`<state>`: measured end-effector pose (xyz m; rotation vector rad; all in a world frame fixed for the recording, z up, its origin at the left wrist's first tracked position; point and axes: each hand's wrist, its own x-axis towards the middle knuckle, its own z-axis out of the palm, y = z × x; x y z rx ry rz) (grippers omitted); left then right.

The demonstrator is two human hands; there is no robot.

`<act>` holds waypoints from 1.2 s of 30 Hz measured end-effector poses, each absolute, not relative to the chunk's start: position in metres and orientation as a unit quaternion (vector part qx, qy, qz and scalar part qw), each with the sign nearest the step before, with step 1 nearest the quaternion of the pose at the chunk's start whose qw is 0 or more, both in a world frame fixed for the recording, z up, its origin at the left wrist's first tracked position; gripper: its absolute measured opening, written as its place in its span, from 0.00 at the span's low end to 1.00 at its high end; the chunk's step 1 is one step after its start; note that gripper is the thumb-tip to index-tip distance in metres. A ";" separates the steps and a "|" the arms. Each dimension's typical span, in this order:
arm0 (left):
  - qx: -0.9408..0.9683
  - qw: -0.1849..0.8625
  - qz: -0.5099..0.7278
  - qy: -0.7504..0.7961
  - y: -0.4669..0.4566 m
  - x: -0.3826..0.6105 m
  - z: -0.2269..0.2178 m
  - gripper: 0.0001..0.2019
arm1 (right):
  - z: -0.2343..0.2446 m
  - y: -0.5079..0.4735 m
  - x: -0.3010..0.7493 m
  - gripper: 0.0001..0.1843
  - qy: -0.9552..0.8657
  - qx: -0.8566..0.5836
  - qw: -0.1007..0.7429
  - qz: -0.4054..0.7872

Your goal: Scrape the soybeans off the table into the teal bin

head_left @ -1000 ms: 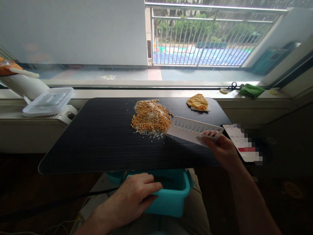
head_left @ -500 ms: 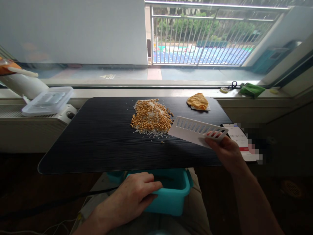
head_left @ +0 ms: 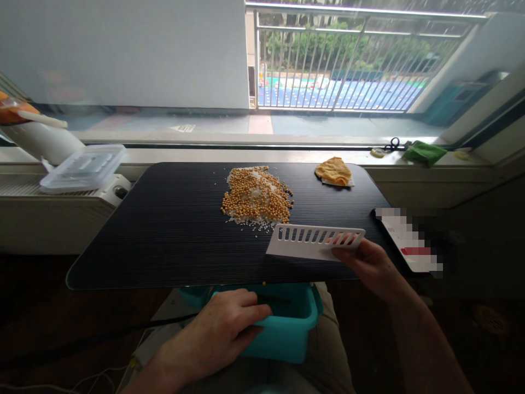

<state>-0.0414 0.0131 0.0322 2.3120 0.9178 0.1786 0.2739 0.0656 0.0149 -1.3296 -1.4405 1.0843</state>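
1. Your right hand [head_left: 369,268] is clamped on the right end of the white slotted panel [head_left: 315,242], thumb in front and fingers behind, where they show through the slots. The panel stands on its long edge at the bench [head_left: 164,235]. Whether that edge touches the surface cannot be told.
2. Judged by appearance, the panel is thin, light and stiff. Its smooth plastic may slip, and the slotted end you hold offers the best purchase.
3. The pile of yellow beans and white grains [head_left: 256,197] lies just beyond the panel's left end, apart from it. Judged loose and round, it will roll and scatter readily, and stray grains ring its edge.
4. Your right forearm enters from the lower right, with the wrist slightly bent and the hand over the bench's near edge.
5. Your left hand [head_left: 225,328] is closed over the rim of the teal tub [head_left: 291,328], below the bench's near edge and between your two arms.
6. A yellow cloth [head_left: 334,171] lies well beyond your right hand. A phone [head_left: 410,246] lies just to its right.
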 end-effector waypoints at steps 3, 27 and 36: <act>0.880 0.316 0.062 0.350 0.014 -0.041 0.031 0.11 | 0.017 0.059 0.277 0.14 -0.584 -0.516 0.391 0.490; 0.874 0.323 0.052 0.360 0.015 -0.039 0.031 0.10 | 0.005 0.085 0.293 0.18 -0.485 -0.601 0.550 0.318; 0.873 0.324 0.054 0.360 0.014 -0.040 0.031 0.09 | 0.009 0.087 0.286 0.20 -0.486 -0.590 0.550 0.337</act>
